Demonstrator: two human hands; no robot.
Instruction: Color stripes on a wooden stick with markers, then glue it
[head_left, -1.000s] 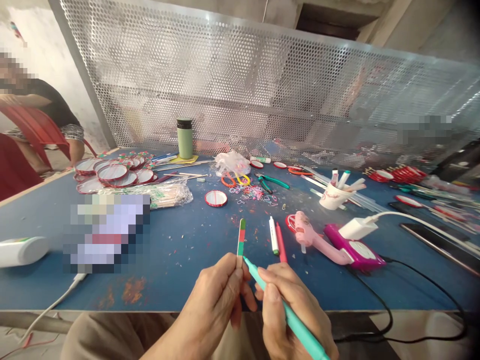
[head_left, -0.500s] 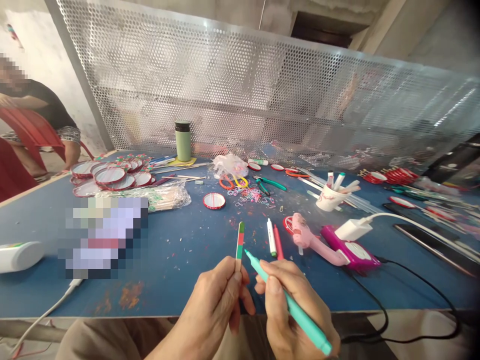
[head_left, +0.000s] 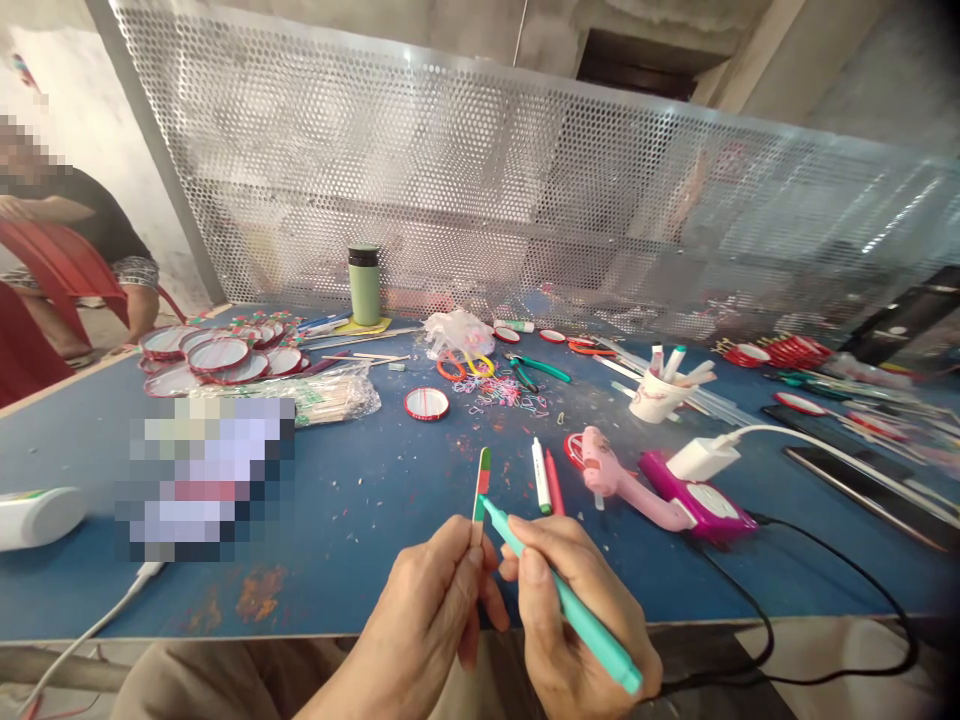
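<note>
Pinched upright in my left hand (head_left: 431, 590) is a flat wooden craft stick (head_left: 481, 495), banded green, red and teal toward its top. My right hand (head_left: 581, 610) grips a turquoise marker (head_left: 577, 610) like a pen, its tip at the teal band on the stick's right side. Just beyond my right hand, a white marker with a green end (head_left: 541, 475) and a red marker (head_left: 554, 482) lie side by side on the blue tabletop (head_left: 330, 560). A red-rimmed round disc (head_left: 427, 403) lies farther back.
A pink handheld device (head_left: 630, 485) leans by a magenta power strip (head_left: 697, 500) with a white plug. Behind stand a cup of markers (head_left: 660, 395) and a green tumbler (head_left: 365, 286). Red-rimmed discs (head_left: 217, 352) pile up at left. A phone (head_left: 862, 490) lies right; a person (head_left: 90, 220) sits far left.
My right hand has moved slightly left, bringing the turquoise marker's tip from beside the stick onto its teal band. My left hand holds the stick nearly still.
</note>
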